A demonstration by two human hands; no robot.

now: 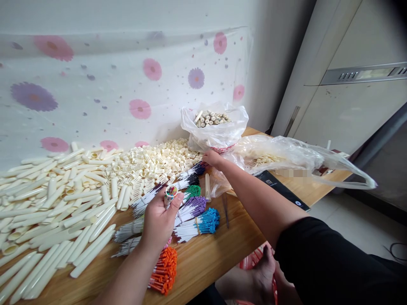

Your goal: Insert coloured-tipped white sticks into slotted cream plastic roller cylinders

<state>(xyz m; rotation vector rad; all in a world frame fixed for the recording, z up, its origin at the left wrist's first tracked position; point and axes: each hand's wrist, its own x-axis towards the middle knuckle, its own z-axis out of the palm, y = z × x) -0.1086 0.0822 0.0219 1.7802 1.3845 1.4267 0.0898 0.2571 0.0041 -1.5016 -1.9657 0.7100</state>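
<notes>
My left hand (163, 212) is closed around a short pale tube (171, 192) whose open end faces up and shows several coloured tips inside. My right hand (211, 158) reaches to the far side, at the dark blue-tipped sticks (199, 169); its fingertips are partly hidden, and what they grip cannot be made out. Bundles of white sticks with coloured ends lie around my left hand: green (193, 191), purple (197, 205), blue (210, 220) and orange (163, 269). A cream tube (207, 186) stands near my right forearm.
Long cream tubes (79, 207) and small slotted cream pieces (155, 163) are heaped on the left. A white bag (216, 135) of filled tubes stands at the back. To the right lie a clear plastic bag (286, 152) and a black flat object (280, 188) on the wooden table (203, 258).
</notes>
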